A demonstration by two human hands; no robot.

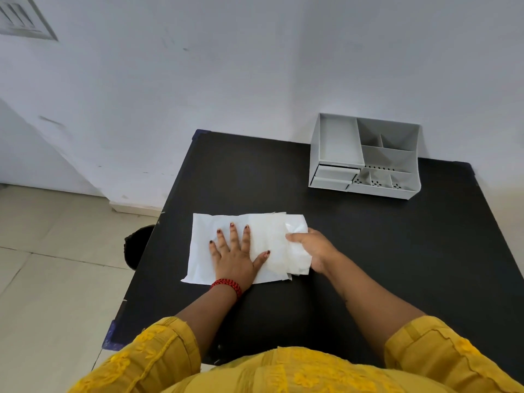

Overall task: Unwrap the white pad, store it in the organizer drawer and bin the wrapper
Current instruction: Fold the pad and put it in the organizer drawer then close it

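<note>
The unwrapping step is in hand. On the black tabletop (pixel 368 265) a white sheet lies spread flat near the middle; this looks to be the wrapper (pixel 204 245), opened out, with the pad (pixel 269 239) lying on its right part as a slightly creamier strip. Where pad ends and wrapper begins is hard to tell, white on white.

The left hand (pixel 234 253) rests flat on the sheet, fingers spread and released, pinning it down. The right hand (pixel 312 248) is at 3 o'clock from it, clenched on a crumpled white edge at the right end of the pad; whether that edge is a flap of wrapper or a backing strip, I cannot tell.

The organizer (pixel 365 157) stands at 1 o'clock from the hands, well apart from them, against the wall. Its two small drawers (pixel 333 177) sit at its lower left corner; both look nearly shut.

A dark round thing, probably the bin (pixel 139 245), shows on the floor just past the tabletop's left edge, at 9 o'clock from the hands.

Judged from this, the task is early: nothing is stored or binned. The next move calls for peeling the pad free while the left hand holds the wrapper down. A drawer must then be pulled open, and the pad may need folding to fit.
</note>
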